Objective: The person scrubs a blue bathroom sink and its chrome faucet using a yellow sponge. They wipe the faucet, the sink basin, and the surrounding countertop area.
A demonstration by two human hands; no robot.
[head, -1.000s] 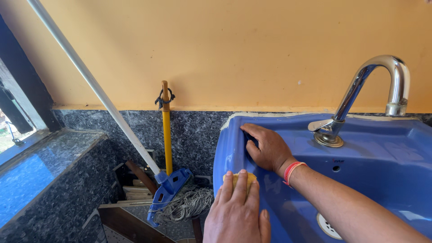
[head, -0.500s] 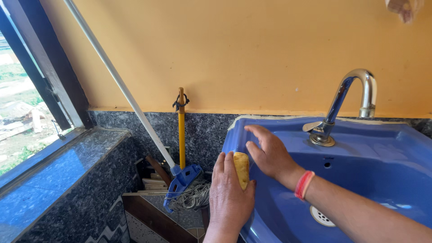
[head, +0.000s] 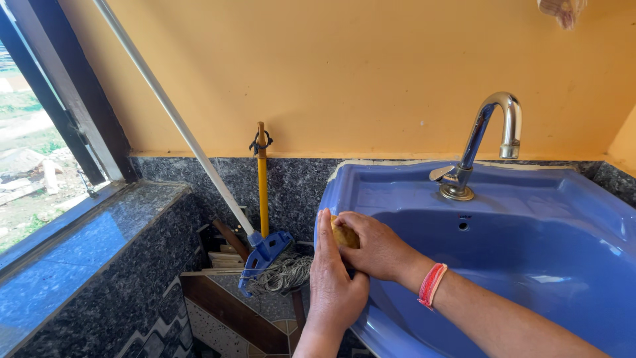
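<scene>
While both hands meet at the blue sink's point(head: 503, 199) left rim, they clasp a yellow sponge point(head: 344, 235). Left hand point(head: 334, 285) presses it from outside; right hand point(head: 377, 248) steadies it.

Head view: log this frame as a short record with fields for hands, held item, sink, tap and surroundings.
left hand: on the sink's left rim, gripping the sponge
right hand: fingers on the sponge, red band at the wrist
sponge: yellow, between both hands at the rim
sink: blue basin, against the wall
tap: chrome, no water seen running
mop: blue head, leaning by the dark stone wall, left of the sink
</scene>
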